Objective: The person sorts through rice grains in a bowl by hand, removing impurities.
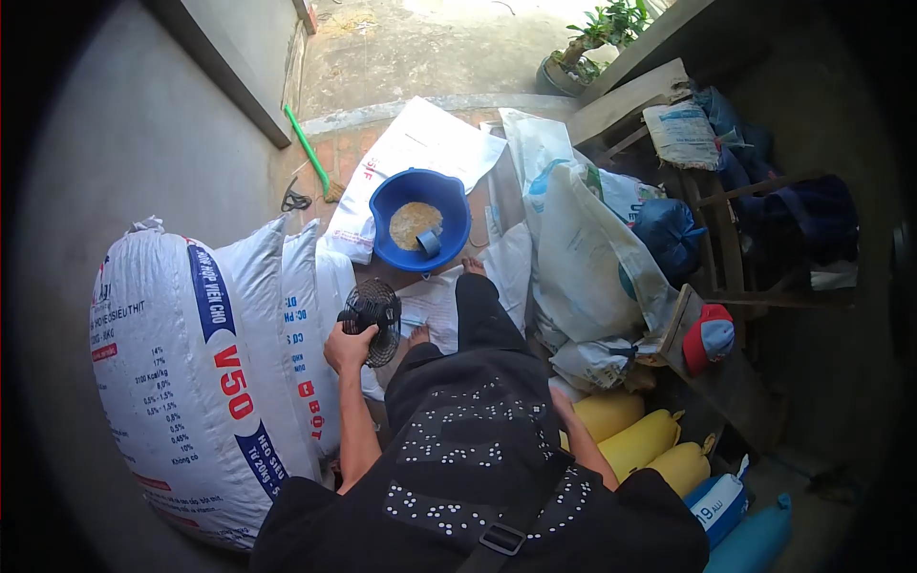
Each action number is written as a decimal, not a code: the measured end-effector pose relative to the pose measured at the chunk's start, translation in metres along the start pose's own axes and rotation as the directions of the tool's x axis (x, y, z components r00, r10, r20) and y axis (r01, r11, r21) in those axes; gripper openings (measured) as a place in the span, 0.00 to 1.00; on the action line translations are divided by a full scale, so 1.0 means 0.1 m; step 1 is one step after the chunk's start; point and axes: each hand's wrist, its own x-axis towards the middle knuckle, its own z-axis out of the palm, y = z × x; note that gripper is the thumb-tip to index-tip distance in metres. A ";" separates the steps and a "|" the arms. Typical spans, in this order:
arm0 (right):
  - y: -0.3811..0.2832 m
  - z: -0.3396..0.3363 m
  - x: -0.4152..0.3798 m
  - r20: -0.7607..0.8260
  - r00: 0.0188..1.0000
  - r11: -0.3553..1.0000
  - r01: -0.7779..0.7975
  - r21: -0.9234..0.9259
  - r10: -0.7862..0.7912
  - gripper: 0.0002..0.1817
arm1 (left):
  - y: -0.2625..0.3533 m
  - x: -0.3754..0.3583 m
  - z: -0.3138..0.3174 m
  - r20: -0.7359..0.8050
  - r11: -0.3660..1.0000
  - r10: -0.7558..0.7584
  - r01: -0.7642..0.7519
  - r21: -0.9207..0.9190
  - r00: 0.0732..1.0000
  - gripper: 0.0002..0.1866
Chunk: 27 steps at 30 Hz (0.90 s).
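Note:
My left hand (348,346) is wrapped round the body of a small black fan (379,323), its round grille facing to the right. Beyond it a blue basin (446,187) sits on white sacking, with pale grain-like stuff (411,222) and a blue scoop (429,243) inside. On the right, my right hand (558,399) rests low beside my body near a yellow sack (608,420); its fingers are mostly hidden by my dark shirt.
Large white printed sacks (181,372) stand at the left, and more white sacks (592,239) at the right. A green-handled broom (308,151) leans by the wall. A red and blue cap (709,339) lies on a wooden bench (675,329). A potted plant (573,72) stands beyond.

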 end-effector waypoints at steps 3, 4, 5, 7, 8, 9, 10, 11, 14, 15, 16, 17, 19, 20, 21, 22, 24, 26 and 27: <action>-1.31 -0.44 0.66 -0.008 1.000 0.967 0.005 -0.254 -0.007 0.20 | 0.00 0.05 0.23 -0.015 0.992 -0.122 0.122 -0.026 0.992 0.34; -1.81 -0.52 0.86 0.012 1.000 0.927 0.025 -0.374 -0.022 0.20 | 0.00 0.00 0.33 -0.024 0.979 -0.197 0.196 -0.049 0.980 0.34; -2.28 -0.57 1.06 0.071 0.997 0.929 0.034 -0.368 -0.008 0.21 | 0.03 -0.10 0.43 -0.033 0.965 -0.259 0.257 -0.055 0.965 0.34; -3.12 -0.55 1.33 0.112 0.993 0.830 0.083 -0.552 -0.024 0.21 | 0.06 -0.15 0.61 -0.075 0.923 -0.382 0.378 -0.068 0.921 0.35; -3.46 -0.43 1.52 0.139 0.990 0.780 0.112 -0.615 -0.033 0.21 | 0.00 -0.10 0.72 -0.109 0.907 -0.413 0.398 -0.138 0.904 0.35; -3.69 -0.33 1.73 0.183 0.983 0.756 0.142 -0.639 -0.030 0.21 | -0.14 -0.12 0.86 -0.129 0.894 -0.436 0.410 -0.182 0.891 0.35; -3.83 -0.39 1.85 0.201 0.979 0.735 0.148 -0.662 -0.016 0.21 | -0.27 -0.27 1.05 -0.125 0.880 -0.453 0.421 -0.218 0.883 0.35; -4.04 -0.40 1.85 0.230 0.973 0.700 0.163 -0.696 0.001 0.21 | -0.32 -0.37 1.20 -0.091 0.850 -0.500 0.469 -0.240 0.861 0.35; -4.55 -0.46 1.97 0.244 0.963 0.560 0.140 -0.817 0.116 0.21 | -0.37 -0.54 1.59 -0.035 0.758 -0.625 0.594 -0.270 0.780 0.35; -4.65 -0.44 2.06 0.252 0.959 0.529 0.148 -0.836 0.130 0.21 | -0.50 -0.63 1.84 -0.107 0.750 -0.648 0.607 -0.264 0.754 0.35; -4.73 -0.46 2.12 0.254 0.958 0.505 0.154 -0.849 0.135 0.21 | -0.62 -0.73 2.05 -0.075 0.711 -0.676 0.622 -0.328 0.733 0.37; -4.81 -0.41 2.15 0.249 0.961 0.473 0.166 -0.865 0.118 0.20 | -0.73 -0.83 2.23 -0.029 0.651 -0.720 0.660 -0.374 0.693 0.38; -4.93 -0.32 2.29 0.260 0.961 0.425 0.197 -0.883 0.095 0.20 | -1.05 -1.01 2.67 0.020 0.556 -0.775 0.697 -0.453 0.631 0.38; -4.95 -0.24 2.35 0.252 0.965 0.372 0.208 -0.905 0.071 0.19 | -1.24 -1.06 2.90 0.019 0.528 -0.790 0.697 -0.485 0.612 0.38; -4.94 -0.19 2.49 0.263 0.963 0.354 0.228 -0.907 0.056 0.18 | -1.42 -1.09 3.04 0.062 0.486 -0.799 0.705 -0.517 0.598 0.39; -4.93 -0.09 2.55 0.256 0.965 0.333 0.225 -0.916 0.052 0.18 | -1.60 -1.12 3.20 0.066 0.465 -0.815 0.718 -0.517 0.575 0.40; -4.79 0.26 2.51 0.274 0.961 0.293 0.256 -0.921 0.022 0.18 | -2.07 -1.19 3.73 0.043 0.458 -0.834 0.734 -0.501 0.550 0.41; -4.63 0.56 2.51 0.374 0.926 0.256 0.350 -0.901 0.049 0.18 | -2.43 -1.27 4.06 0.069 0.436 -0.847 0.763 -0.477 0.528 0.41; -4.51 0.78 2.44 0.386 0.923 0.157 0.380 -0.912 0.008 0.19 | -2.60 -1.25 4.19 0.074 0.418 -0.857 0.771 -0.481 0.511 0.41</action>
